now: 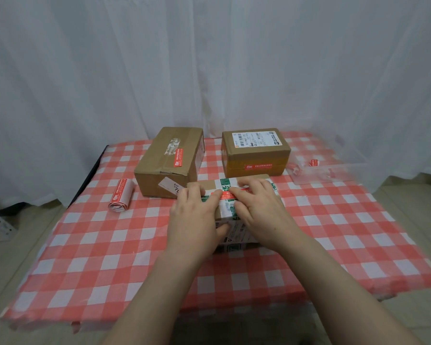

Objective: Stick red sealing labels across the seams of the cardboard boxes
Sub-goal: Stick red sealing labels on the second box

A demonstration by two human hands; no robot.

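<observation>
A small cardboard box (228,214) wrapped in green-and-white tape lies in the middle of the table. A red sealing label (228,194) runs across its top. My left hand (197,217) and my right hand (259,207) both press down on the label with flat fingers, one at each end, and my left thumb rests on the box's near side. Behind it stand two more boxes: a plain brown box (169,160) at the back left with a red label on its top, and a brown box (255,153) at the back right with a red label on its front.
A roll of red labels (121,197) lies on the red-and-white checked tablecloth (110,245) at the left. A clear plastic bag (316,170) with red label scraps lies at the back right. White curtains hang behind the table.
</observation>
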